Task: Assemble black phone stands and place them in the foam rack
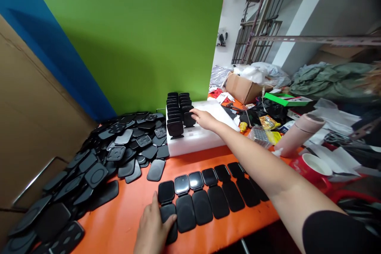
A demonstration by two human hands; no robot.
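My right hand (203, 118) reaches to the white foam block (190, 143) and pinches the front black hinged pad (189, 119) of the right-hand row standing there. Beside it, the left-hand row of black pads (175, 127) stands upright on the same block. Near the table's front, my left hand (154, 224) grips the leftmost hinged pad (166, 192) of a line laid unfolded on the table. Its thumb lies across the lower panel and its index finger runs along the left edge. More unfolded pads (202, 207) extend to the right, partly behind my right forearm.
A large heap of loose black panels (98, 170) covers the left of the orange table (127, 222). Green (133, 43) and blue boards rise behind. At the right are a pink bottle (300, 135), a red mug (311, 168), a cardboard box (244, 87) and mixed clutter.
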